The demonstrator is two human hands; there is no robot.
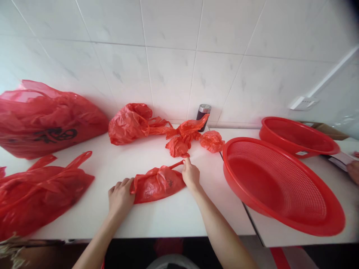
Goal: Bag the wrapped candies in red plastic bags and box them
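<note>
A red plastic bag (159, 185) lies rather flat on the white table in front of me, with a small dark print on its side. My left hand (121, 194) is closed on the bag's left edge. At the upper right corner, my right hand (191, 173) pinches one of its handles. Just beyond are crumpled red plastic bags (179, 140), and a small balled-up red bag (212, 141) rests to their right. Farther back on the left sits a rounded, loosely bunched red bag (127, 125).
At right stand a red perforated basket (252, 183) and a red basin (297, 136). A dark tumbler (203, 112) is by the tiled wall. Full red bags (53, 130) occupy the left. Another person's hand (353, 170) shows at the right edge. A seam (252, 220) divides the tables.
</note>
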